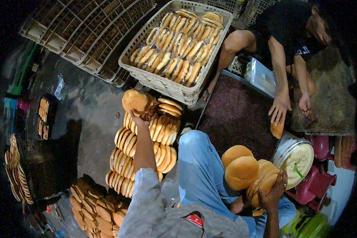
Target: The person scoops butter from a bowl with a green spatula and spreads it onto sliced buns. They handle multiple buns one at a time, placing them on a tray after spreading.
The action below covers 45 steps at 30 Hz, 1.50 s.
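My left arm reaches forward, and my left hand (141, 119) is closed on a few round golden buns (134, 100) at the far end of the stacked rows. Under and beside it stand rows of flat buns (123, 162) on edge. Over my lap my right hand (274, 190) is wrapped round a short stack of buns (262, 178), its fingers on their right side. Two more round buns (242, 171) lean against that stack on the left, above my jeans; what supports them is hidden.
A plastic crate (125, 59) of bagged buns stands ahead. A tray of dark crumbly filling (238, 99) lies before my knee, beside a tub of pale cream (299, 162) with a green-handled tool (298, 173). Another person's hand (281, 106) holds a bun at the tray. More buns (95, 212) lie lower left.
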Available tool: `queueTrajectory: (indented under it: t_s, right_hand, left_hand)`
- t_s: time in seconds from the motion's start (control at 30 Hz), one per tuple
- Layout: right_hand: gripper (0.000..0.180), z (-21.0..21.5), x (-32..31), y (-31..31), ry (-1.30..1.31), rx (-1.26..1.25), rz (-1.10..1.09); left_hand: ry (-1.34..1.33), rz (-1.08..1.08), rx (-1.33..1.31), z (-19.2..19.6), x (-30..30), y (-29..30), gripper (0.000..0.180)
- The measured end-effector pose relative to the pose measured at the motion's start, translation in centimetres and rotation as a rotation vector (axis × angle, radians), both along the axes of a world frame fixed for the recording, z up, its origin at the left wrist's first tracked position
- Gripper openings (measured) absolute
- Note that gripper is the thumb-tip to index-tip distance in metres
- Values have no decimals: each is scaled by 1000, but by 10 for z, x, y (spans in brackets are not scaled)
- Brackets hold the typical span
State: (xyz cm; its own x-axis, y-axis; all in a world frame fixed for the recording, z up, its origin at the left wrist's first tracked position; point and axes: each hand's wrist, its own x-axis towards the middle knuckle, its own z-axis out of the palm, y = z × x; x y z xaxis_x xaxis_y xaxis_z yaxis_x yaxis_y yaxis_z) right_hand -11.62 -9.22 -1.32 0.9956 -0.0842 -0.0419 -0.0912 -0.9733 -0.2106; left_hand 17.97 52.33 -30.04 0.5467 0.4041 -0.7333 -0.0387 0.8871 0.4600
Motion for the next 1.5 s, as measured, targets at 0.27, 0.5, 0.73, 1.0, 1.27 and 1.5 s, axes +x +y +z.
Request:
queueTrajectory:
  t_s: [0.27, 0.5, 0.73, 1.0, 1.27, 1.5]
  right_hand:
    - [111, 10, -2, 10, -2, -63, 5]
    - [112, 7, -5, 3, -6, -98, -5]
    - [109, 10, -6, 9, -104, -49, -6]
    - [106, 10, -16, 0, -202, -28, 24]
    - [114, 25, -19, 1, -213, -112, 18]
    - [107, 55, 4, 86, -300, 98, 286]
  left_hand:
    - [-58, -127, 263, -74, 44, 52, 53]
    - [-34, -134, 157, -59, 21, 58, 39]
    - [-58, -285, 204, 58, -48, 16, 45]
    - [-383, -693, 116, 260, -221, -177, 71]
    - [-184, -1377, 575, 272, -267, -348, 82]
    - [-325, -1161, 904, 290, -235, -290, 55]
